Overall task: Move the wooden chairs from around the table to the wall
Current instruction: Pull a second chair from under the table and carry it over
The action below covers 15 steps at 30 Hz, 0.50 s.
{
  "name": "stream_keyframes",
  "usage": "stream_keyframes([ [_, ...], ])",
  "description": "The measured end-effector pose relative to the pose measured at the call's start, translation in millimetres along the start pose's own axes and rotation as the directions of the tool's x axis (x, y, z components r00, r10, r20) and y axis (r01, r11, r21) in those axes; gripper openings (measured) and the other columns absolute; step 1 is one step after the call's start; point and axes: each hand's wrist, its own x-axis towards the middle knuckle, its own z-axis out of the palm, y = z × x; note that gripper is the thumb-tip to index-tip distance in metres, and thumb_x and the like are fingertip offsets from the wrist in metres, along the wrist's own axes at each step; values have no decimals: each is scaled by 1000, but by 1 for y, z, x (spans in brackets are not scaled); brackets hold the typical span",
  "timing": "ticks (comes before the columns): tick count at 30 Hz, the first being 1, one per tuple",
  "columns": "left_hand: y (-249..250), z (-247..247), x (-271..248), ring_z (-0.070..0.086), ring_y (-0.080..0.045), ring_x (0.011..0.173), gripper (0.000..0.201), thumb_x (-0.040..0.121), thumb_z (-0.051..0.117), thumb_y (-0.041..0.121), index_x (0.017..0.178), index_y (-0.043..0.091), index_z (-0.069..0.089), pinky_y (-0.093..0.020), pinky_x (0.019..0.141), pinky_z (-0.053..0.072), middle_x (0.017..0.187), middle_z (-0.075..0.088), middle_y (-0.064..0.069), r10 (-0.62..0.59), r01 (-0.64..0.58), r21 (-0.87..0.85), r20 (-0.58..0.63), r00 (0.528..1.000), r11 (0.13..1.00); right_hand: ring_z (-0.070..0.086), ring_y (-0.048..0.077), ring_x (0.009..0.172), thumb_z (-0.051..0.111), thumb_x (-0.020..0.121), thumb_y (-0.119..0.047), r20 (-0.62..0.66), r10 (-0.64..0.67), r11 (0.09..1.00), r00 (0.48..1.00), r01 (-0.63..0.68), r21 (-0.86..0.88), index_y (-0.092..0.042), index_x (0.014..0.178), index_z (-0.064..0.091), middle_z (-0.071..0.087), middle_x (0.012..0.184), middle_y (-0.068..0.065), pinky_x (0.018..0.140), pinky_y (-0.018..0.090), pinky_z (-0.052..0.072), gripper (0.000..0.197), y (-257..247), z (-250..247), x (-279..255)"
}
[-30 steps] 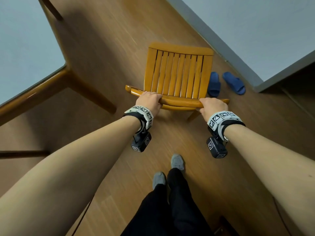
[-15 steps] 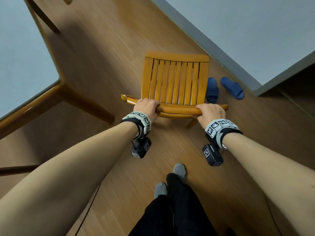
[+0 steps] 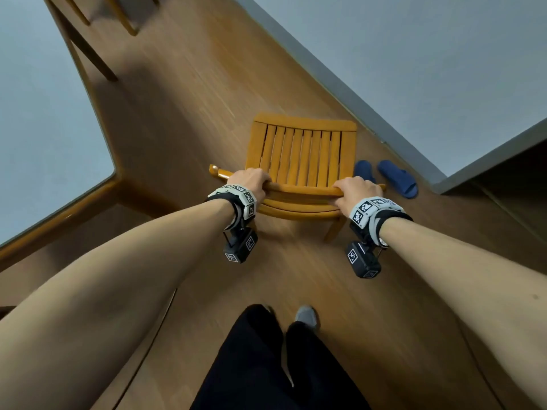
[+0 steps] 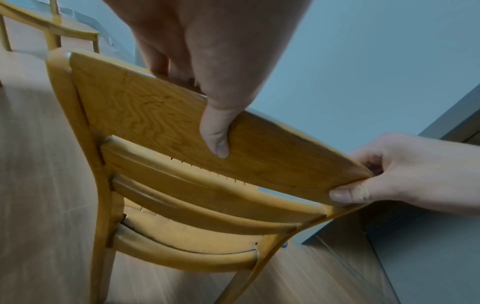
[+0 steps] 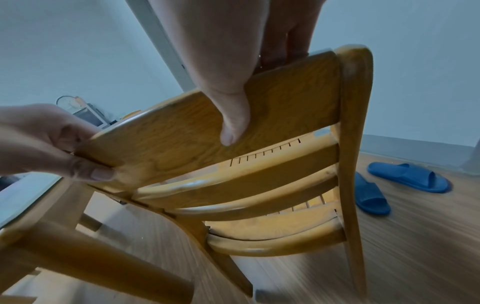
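A yellow wooden chair (image 3: 302, 155) with a slatted seat stands on the wood floor, its front towards the grey wall (image 3: 414, 54). Both my hands grip its top back rail. My left hand (image 3: 251, 182) holds the rail near its left end, thumb on the back face (image 4: 215, 135). My right hand (image 3: 355, 187) holds the right end, thumb pressed on the back of the rail (image 5: 233, 127). The wrist views show the chair back (image 4: 155, 115) (image 5: 285, 98) from behind, with fingers curled over the top edge.
The glass-topped wooden table (image 3: 44, 113) fills the left side, its leg (image 3: 148, 199) close to the chair. Two blue slippers (image 3: 396, 177) lie on the floor right of the chair by the wall's baseboard. Another chair's legs (image 3: 118, 16) show at the top left. My feet stand behind the chair.
The chair has moved forward, away from the table and nearer the wall and slippers. Both hands keep the same grip on the top rail, and I have stepped after it.
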Motion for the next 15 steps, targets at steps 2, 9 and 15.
stream_keyframes([
  [2, 1, -23, 15, 64, -30, 102, 29, 93, 61, 14, 119, 24, 71, -38, 80, 53, 112, 68, -7, -2, 2, -29, -20, 1000, 1000, 55, 26, 81, 65, 97, -37, 4, 24, 1000, 1000, -24, 5, -26, 102, 71, 65, 92, 3, 72, 35, 44, 14, -1, -23, 17],
  [9, -4, -104, 87, 64, -26, 89, 9, 93, 66, 23, 99, 24, 72, -37, 74, 53, 98, 68, -2, 94, -97, -32, -83, 992, 995, 61, 25, 83, 75, 89, -46, -25, 148, 989, 989, -148, 13, -27, 98, 73, 67, 89, 0, 73, 34, 45, 21, 1, -106, 93],
  [15, -23, -154, 154, 63, -25, 87, 4, 93, 65, 28, 93, 25, 64, -34, 73, 50, 92, 65, 2, 257, -253, 47, -84, 963, 966, 66, 25, 84, 74, 85, -57, -85, 269, 962, 959, -272, -17, -30, 97, 73, 67, 84, -3, 78, 37, 54, 29, -16, -145, 140],
])
